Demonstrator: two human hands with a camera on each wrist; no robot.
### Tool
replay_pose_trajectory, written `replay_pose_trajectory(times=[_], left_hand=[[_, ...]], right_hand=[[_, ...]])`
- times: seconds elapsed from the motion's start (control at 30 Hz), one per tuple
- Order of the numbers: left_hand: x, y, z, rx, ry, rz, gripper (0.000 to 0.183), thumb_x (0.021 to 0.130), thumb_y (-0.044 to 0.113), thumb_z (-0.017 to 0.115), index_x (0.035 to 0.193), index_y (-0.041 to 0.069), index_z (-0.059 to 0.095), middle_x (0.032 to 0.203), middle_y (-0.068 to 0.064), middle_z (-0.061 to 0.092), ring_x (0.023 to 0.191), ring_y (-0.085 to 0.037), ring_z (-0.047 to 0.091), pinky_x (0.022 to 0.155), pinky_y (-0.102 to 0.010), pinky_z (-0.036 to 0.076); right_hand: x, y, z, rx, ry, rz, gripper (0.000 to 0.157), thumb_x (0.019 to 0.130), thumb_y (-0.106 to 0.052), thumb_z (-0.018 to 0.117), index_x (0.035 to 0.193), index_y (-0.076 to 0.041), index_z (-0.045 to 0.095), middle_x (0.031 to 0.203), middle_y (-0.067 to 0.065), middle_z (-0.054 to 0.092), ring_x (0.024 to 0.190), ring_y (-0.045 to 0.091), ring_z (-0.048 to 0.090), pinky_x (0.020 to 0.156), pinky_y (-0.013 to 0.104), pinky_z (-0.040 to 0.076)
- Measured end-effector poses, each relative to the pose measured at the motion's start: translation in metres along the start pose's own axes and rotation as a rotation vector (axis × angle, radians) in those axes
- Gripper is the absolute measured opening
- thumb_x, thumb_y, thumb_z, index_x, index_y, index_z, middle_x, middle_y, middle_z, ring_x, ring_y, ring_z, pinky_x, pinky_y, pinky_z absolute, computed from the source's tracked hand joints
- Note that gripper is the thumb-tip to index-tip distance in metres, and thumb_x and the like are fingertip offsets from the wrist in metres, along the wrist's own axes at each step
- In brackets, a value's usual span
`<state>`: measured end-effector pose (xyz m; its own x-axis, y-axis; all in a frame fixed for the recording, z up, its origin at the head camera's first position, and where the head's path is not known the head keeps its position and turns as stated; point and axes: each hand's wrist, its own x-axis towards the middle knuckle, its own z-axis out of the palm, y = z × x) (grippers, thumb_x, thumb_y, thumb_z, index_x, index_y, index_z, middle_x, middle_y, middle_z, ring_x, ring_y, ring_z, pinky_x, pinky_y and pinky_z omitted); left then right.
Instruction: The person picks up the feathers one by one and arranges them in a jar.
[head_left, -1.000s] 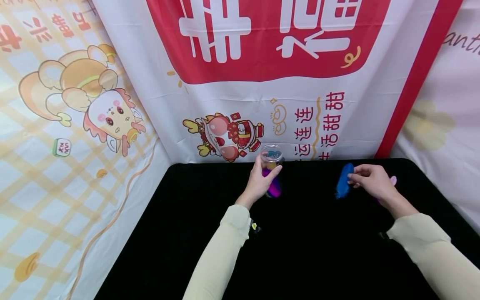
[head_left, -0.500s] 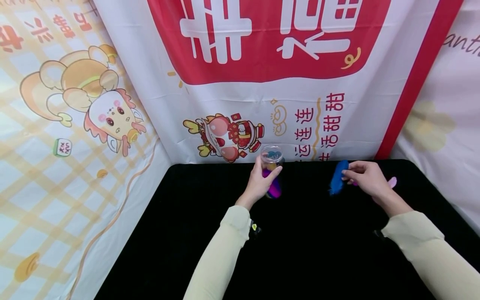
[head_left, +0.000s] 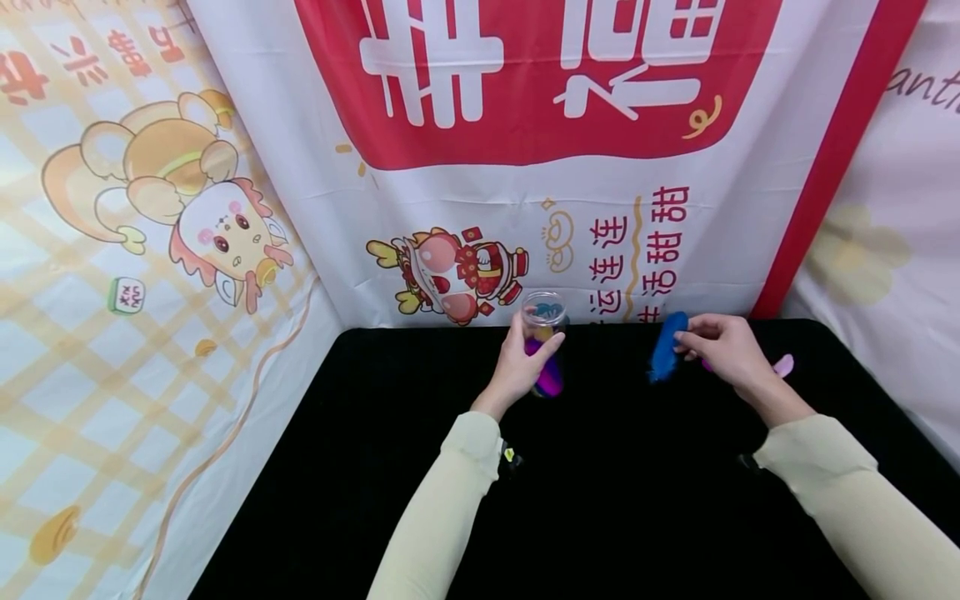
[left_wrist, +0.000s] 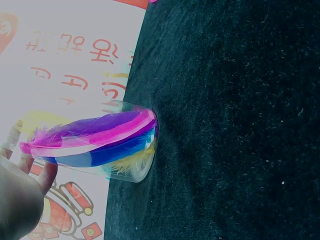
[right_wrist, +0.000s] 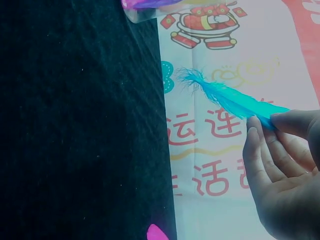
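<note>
My left hand (head_left: 521,362) gripped a clear, round-mouthed jar (head_left: 543,310) of multicoloured feathers (left_wrist: 100,134) near the far edge of the black, fabric-covered desk (head_left: 615,508); my right hand (head_left: 729,348) pinched a slender blue feather (head_left: 667,345) near that edge, right of the jar.

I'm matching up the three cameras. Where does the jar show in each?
Head: jar, slightly right of and below centre, gripped by the left hand.
Left wrist: jar, left of centre, its length running across the picture.
Right wrist: jar, at the top edge, left of centre, partly cut off.
Shared landmark: black table.
</note>
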<state>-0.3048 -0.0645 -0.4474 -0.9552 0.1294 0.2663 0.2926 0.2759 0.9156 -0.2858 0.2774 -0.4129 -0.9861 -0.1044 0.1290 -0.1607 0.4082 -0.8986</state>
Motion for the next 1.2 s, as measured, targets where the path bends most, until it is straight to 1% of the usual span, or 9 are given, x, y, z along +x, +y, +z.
replay_pose_trajectory(times=[0.1,0.23,0.47,0.63,0.87,0.93,1.1,1.2], left_hand=[[0.0,0.0,0.0,-0.006,-0.002,0.005,0.067,0.096,0.046,0.071,0.15,0.026,0.036,0.133,-0.011,0.064,0.128,-0.029,0.057,0.112,-0.045,0.039],[0.0,0.0,0.0,-0.009,-0.003,0.006,0.067,0.096,0.045,0.071,0.149,0.025,0.036,0.135,-0.014,0.063,0.127,-0.027,0.058,0.112,-0.046,0.039],[0.0,0.0,-0.001,0.011,0.003,0.004,0.067,0.096,0.046,0.071,0.149,0.026,0.036,0.131,-0.011,0.065,0.122,-0.021,0.059,0.111,-0.044,0.041],[-0.001,-0.001,-0.001,0.011,0.001,-0.004,0.067,0.096,0.047,0.071,0.149,0.027,0.035,0.13,-0.011,0.064,0.123,-0.023,0.059,0.11,-0.045,0.041],[-0.001,0.0,0.0,0.009,-0.003,-0.007,0.067,0.096,0.046,0.071,0.149,0.027,0.036,0.132,-0.016,0.063,0.119,-0.02,0.059,0.11,-0.046,0.041],[-0.001,0.0,0.0,0.009,-0.002,-0.007,0.067,0.096,0.047,0.071,0.149,0.027,0.036,0.131,-0.014,0.064,0.121,-0.022,0.059,0.11,-0.045,0.041],[0.001,0.0,-0.001,0.015,-0.004,-0.007,0.067,0.095,0.05,0.07,0.148,0.028,0.036,0.126,-0.002,0.064,0.121,-0.02,0.059,0.109,-0.043,0.042],[0.0,0.0,-0.001,0.011,-0.009,-0.001,0.067,0.096,0.05,0.07,0.149,0.028,0.035,0.124,0.001,0.064,0.123,-0.024,0.059,0.109,-0.043,0.042]], right_hand=[[0.0,-0.004,0.001,0.002,-0.01,-0.006,0.037,0.102,-0.022,0.066,0.119,0.011,0.063,0.095,0.004,0.077,0.079,0.013,0.072,0.069,0.026,0.058],[0.0,-0.008,0.002,-0.01,-0.017,0.0,0.038,0.102,-0.024,0.066,0.12,0.01,0.064,0.097,0.006,0.077,0.078,0.012,0.071,0.07,0.027,0.058],[0.001,-0.016,0.003,-0.022,-0.024,0.005,0.038,0.103,-0.026,0.064,0.121,0.008,0.064,0.096,0.004,0.076,0.081,0.013,0.071,0.072,0.026,0.058],[0.003,-0.023,0.005,-0.04,-0.032,-0.005,0.037,0.103,-0.027,0.064,0.12,0.006,0.066,0.099,0.009,0.076,0.08,0.015,0.071,0.074,0.026,0.058],[0.009,-0.028,0.008,-0.049,-0.033,-0.021,0.034,0.103,-0.022,0.065,0.12,0.008,0.065,0.103,0.015,0.076,0.078,0.013,0.07,0.071,0.025,0.057],[0.011,-0.029,0.009,-0.053,-0.026,-0.026,0.033,0.103,-0.02,0.065,0.119,0.008,0.065,0.103,0.016,0.076,0.078,0.013,0.07,0.071,0.026,0.057],[0.013,-0.034,0.01,-0.063,-0.016,-0.037,0.033,0.103,-0.021,0.065,0.119,0.008,0.065,0.102,0.015,0.076,0.077,0.015,0.07,0.07,0.025,0.057],[0.012,-0.039,0.012,-0.055,-0.013,-0.046,0.034,0.102,-0.022,0.065,0.119,0.007,0.066,0.101,0.013,0.076,0.077,0.014,0.069,0.069,0.023,0.056]])
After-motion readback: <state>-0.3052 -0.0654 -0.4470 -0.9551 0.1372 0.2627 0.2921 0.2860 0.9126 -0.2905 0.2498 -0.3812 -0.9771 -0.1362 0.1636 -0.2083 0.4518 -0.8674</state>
